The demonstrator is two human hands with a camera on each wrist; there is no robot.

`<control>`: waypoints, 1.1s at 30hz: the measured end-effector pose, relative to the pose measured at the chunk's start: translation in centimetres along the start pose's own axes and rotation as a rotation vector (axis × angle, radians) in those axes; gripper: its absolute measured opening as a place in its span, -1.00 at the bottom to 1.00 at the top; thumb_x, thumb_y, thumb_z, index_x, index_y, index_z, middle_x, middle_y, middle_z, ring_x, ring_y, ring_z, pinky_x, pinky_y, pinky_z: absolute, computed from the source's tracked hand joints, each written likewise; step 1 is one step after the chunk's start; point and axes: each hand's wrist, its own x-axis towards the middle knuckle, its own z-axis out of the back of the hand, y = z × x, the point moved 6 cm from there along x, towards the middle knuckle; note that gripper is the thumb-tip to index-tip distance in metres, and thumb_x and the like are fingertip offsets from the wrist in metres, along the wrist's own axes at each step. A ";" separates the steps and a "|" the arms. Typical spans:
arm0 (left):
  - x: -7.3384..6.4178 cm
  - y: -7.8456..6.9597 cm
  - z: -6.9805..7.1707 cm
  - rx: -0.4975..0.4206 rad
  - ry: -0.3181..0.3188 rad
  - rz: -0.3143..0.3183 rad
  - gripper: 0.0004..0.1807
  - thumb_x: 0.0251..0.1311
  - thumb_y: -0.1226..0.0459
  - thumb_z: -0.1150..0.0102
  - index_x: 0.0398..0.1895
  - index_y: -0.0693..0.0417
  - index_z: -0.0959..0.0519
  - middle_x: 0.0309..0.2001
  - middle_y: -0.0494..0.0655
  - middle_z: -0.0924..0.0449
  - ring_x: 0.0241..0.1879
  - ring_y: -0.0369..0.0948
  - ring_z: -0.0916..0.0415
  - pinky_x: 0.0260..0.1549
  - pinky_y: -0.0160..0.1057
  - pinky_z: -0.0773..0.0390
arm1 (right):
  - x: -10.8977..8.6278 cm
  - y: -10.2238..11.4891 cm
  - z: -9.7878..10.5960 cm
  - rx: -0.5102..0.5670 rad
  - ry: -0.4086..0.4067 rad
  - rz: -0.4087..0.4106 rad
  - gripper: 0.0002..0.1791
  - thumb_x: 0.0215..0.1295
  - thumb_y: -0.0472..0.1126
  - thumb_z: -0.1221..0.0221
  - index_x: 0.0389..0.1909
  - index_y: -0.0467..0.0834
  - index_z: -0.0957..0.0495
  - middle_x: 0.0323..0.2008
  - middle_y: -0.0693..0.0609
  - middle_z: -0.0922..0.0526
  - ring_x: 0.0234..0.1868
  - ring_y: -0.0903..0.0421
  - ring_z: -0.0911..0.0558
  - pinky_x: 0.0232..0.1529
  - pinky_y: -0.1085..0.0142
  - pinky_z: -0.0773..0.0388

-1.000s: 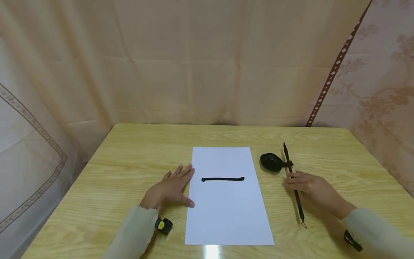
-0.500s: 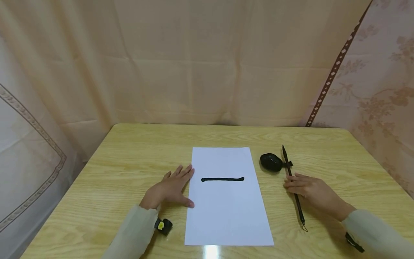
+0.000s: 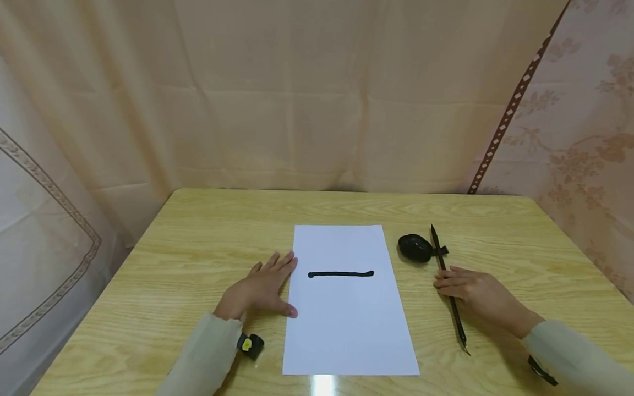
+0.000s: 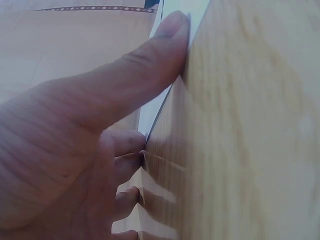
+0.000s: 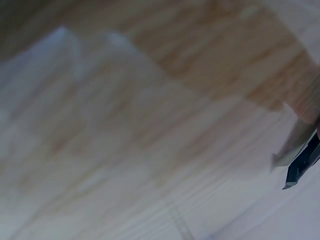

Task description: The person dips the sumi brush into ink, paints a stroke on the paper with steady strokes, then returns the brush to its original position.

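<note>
My left hand lies with fingers spread at the left edge of a white sheet of paper. In the left wrist view, the thumb presses on the paper's edge. A thick black ink stroke runs across the sheet. To its right, my right hand pinches the dark shaft of a writing brush, fingers over the shaft, black tip pointing away. The brush crosses the short stem of a glossy black oval object. The right wrist view shows one dark brush end close over the table.
The light wood table carries all of these. A beige curtain hangs behind it, with patterned cloth at the right. Dark straps with small devices sit at both wrists.
My right hand and the brush have shifted slightly toward me, and the brush tip has come down a little closer to the black object's stem. The left hand and paper stay put.
</note>
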 end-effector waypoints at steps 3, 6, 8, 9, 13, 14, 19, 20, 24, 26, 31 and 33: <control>0.0 0.0 0.0 -0.003 0.003 0.000 0.21 -0.10 -0.09 -0.42 0.51 0.16 0.08 0.54 0.02 0.23 0.51 0.13 0.37 0.35 0.32 0.22 | -0.1 0.0 0.0 0.020 0.001 -0.005 -0.20 0.53 -0.10 0.57 -0.37 -0.19 -0.73 -0.23 0.00 -0.73 0.04 0.07 -0.63 0.40 0.58 0.21; 0.1 0.0 0.0 -0.004 0.006 0.001 0.21 -0.10 -0.08 -0.42 0.51 0.16 0.08 0.54 0.03 0.24 0.51 0.13 0.38 0.35 0.32 0.23 | -0.4 -0.1 -0.1 0.059 0.012 -0.015 -0.22 0.52 -0.06 0.54 -0.32 -0.21 -0.73 -0.19 -0.02 -0.73 0.33 0.30 -0.33 0.40 0.60 0.20; 0.1 0.0 0.0 0.001 0.008 0.002 0.21 -0.10 -0.08 -0.42 0.51 0.16 0.08 0.54 0.03 0.24 0.51 0.13 0.38 0.35 0.33 0.23 | -0.5 -0.2 -0.1 0.078 0.021 -0.027 -0.25 0.52 -0.06 0.50 -0.29 -0.21 -0.73 -0.16 -0.02 -0.72 0.38 0.40 -0.17 0.39 0.61 0.19; 0.1 0.0 0.0 0.004 0.010 0.003 0.21 -0.10 -0.08 -0.42 0.51 0.16 0.08 0.54 0.03 0.24 0.51 0.13 0.38 0.34 0.33 0.23 | -0.6 -0.3 -0.1 0.082 0.029 -0.031 -0.38 0.54 -0.10 0.36 -0.27 -0.21 -0.72 -0.15 -0.02 -0.72 0.37 0.37 -0.22 0.39 0.61 0.20; 0.2 0.0 -0.2 0.013 0.015 0.005 0.20 -0.09 -0.08 -0.41 0.51 0.16 0.09 0.54 0.03 0.25 0.51 0.13 0.39 0.34 0.34 0.24 | -0.7 -0.2 -0.2 0.062 0.068 -0.052 -0.76 0.10 -0.38 -0.18 -0.23 -0.16 -0.72 -0.11 0.00 -0.71 0.13 0.09 -0.57 0.39 0.62 0.21; 0.2 0.0 -0.2 0.013 0.017 0.006 0.20 -0.08 -0.07 -0.41 0.51 0.16 0.09 0.54 0.03 0.26 0.51 0.13 0.39 0.34 0.33 0.25 | -0.7 -0.2 -0.1 0.054 0.078 -0.054 -0.67 -0.07 -0.44 -0.24 -0.23 -0.16 -0.72 -0.11 0.00 -0.71 0.05 0.03 -0.61 0.39 0.62 0.21; 0.1 -0.1 -0.3 0.005 0.018 0.005 0.19 -0.07 -0.05 -0.41 0.51 0.15 0.10 0.55 0.02 0.26 0.51 0.14 0.41 0.35 0.33 0.27 | -0.7 -0.2 0.0 0.034 0.102 -0.065 -0.55 -0.27 -0.48 -0.31 -0.22 -0.13 -0.72 -0.09 0.02 -0.71 -0.04 -0.06 -0.64 0.38 0.61 0.08; 0.1 0.0 -0.3 0.001 0.018 0.004 0.19 -0.07 -0.05 -0.41 0.51 0.16 0.10 0.55 0.03 0.26 0.50 0.14 0.41 0.34 0.34 0.27 | -0.7 -0.2 0.0 0.033 0.105 -0.064 -0.55 -0.27 -0.47 -0.31 -0.22 -0.13 -0.72 -0.09 0.02 -0.71 -0.04 -0.07 -0.64 0.38 0.60 0.07; 0.1 0.1 -0.3 -0.002 0.024 0.000 0.21 -0.08 -0.07 -0.41 0.51 0.18 0.11 0.54 0.05 0.26 0.50 0.15 0.41 0.33 0.35 0.26 | -0.6 0.0 0.0 0.024 0.105 -0.038 -0.53 -0.33 -0.48 -0.33 -0.23 -0.15 -0.72 -0.09 0.01 -0.70 -0.05 -0.06 -0.65 0.40 0.57 0.08; 0.1 0.2 -0.3 -0.003 0.027 -0.004 0.22 -0.08 -0.08 -0.41 0.51 0.18 0.12 0.54 0.06 0.27 0.50 0.15 0.41 0.33 0.35 0.26 | -0.5 0.0 -0.1 0.026 0.099 -0.027 -0.51 -0.36 -0.49 -0.33 -0.23 -0.16 -0.72 -0.10 0.01 -0.70 -0.05 -0.06 -0.65 0.41 0.57 0.14; 0.1 0.3 -0.3 -0.010 0.033 -0.015 0.24 -0.09 -0.11 -0.40 0.51 0.17 0.13 0.55 0.05 0.29 0.50 0.15 0.42 0.33 0.36 0.27 | -0.5 0.1 0.0 0.032 0.065 -0.005 -0.74 0.03 -0.39 -0.23 -0.21 -0.18 -0.70 -0.11 -0.01 -0.70 -0.07 -0.05 -0.64 0.41 0.57 0.21; 0.2 0.3 -0.2 -0.003 0.035 -0.018 0.25 -0.10 -0.13 -0.40 0.52 0.15 0.13 0.55 0.04 0.30 0.50 0.14 0.42 0.33 0.36 0.27 | -0.4 0.1 0.0 0.022 0.052 0.007 -0.70 0.37 -0.25 0.03 -0.22 -0.18 -0.70 -0.11 0.00 -0.70 -0.08 -0.03 -0.64 0.42 0.56 0.19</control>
